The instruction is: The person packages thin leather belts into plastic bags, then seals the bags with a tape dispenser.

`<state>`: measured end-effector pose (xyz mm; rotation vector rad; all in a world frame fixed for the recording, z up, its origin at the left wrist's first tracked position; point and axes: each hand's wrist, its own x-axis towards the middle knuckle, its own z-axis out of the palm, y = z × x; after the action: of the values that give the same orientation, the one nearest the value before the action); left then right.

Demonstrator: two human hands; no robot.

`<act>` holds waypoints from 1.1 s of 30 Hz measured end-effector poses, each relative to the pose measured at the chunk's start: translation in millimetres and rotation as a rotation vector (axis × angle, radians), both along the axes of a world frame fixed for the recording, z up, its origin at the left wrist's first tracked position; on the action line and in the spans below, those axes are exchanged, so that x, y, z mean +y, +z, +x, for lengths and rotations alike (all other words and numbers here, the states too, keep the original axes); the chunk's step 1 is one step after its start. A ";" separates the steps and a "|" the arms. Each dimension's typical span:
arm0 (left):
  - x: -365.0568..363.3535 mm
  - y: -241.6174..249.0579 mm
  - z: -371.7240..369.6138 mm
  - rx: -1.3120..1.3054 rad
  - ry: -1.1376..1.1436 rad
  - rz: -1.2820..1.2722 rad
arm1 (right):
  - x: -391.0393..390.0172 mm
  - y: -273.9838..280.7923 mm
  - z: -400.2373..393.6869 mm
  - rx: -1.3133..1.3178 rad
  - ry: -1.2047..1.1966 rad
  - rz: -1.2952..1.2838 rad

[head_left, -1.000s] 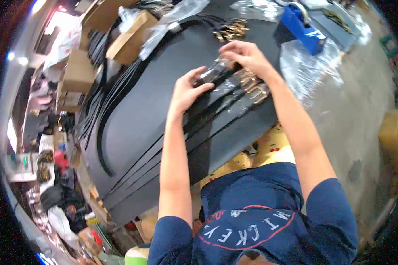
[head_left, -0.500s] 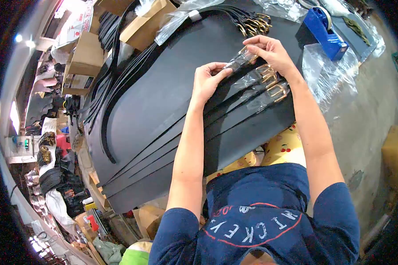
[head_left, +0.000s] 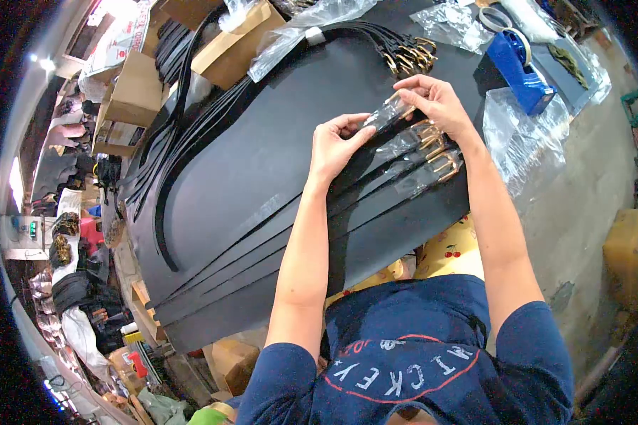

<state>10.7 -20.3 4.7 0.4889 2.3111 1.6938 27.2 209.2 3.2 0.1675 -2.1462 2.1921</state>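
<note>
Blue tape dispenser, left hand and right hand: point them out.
Blue tape dispenser [head_left: 512, 69]: head view, blue body.
Left hand [head_left: 333, 149]: head view, back of hand.
Right hand [head_left: 441, 106]: head view, back of hand.

Workshop, prob. belts: strap bundles w/ buckles [head_left: 411, 55], tape dispenser [head_left: 521, 71], boxes [head_left: 131, 99], concrete flr.

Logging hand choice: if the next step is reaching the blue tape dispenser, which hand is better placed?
Probably right: the right hand, at the buckle, is nearer the blue tape dispenser, while the left hand holds the plastic-wrapped strap farther away.
</note>
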 end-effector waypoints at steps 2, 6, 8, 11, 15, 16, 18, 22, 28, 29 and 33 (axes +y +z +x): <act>0.2 2.8 1.5 -0.026 -0.027 0.034 | 0.6 -4.6 -0.6 0.016 -0.002 -0.005; -0.2 -4.8 -0.3 0.074 -0.019 -0.044 | 1.6 -2.4 1.1 0.008 0.007 -0.003; 1.8 -10.0 -0.5 0.122 0.026 0.046 | 2.5 -3.6 0.7 0.037 0.016 -0.016; 1.2 -10.3 -1.5 0.152 0.025 0.014 | 2.5 -1.6 1.7 0.037 0.011 0.002; 1.3 -14.6 -3.2 0.152 0.022 0.050 | 2.8 -1.3 1.1 0.040 0.021 0.009; 0.8 -15.1 -3.8 0.154 0.026 0.036 | 2.8 -2.1 0.7 0.036 0.019 0.012; 1.2 -15.5 -2.4 0.151 0.025 0.025 | 3.6 -3.1 0.9 0.025 0.012 0.018; 3.6 -13.6 -0.1 0.088 0.033 0.125 | 3.4 -2.2 2.6 0.047 -0.008 0.044; 2.7 -7.6 1.2 0.145 0.035 0.042 | 2.1 -1.8 2.7 0.038 0.011 0.028; 2.5 -8.2 0.4 0.160 0.023 0.023 | 2.1 -1.7 2.7 0.031 0.012 0.026; 2.3 -5.9 0.9 0.195 0.018 -0.042 | 3.4 -4.9 1.1 0.024 0.027 0.023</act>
<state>11.6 -18.0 -1.2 0.6533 2.4871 1.6686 28.4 212.6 -1.7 0.2245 -2.1699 2.1694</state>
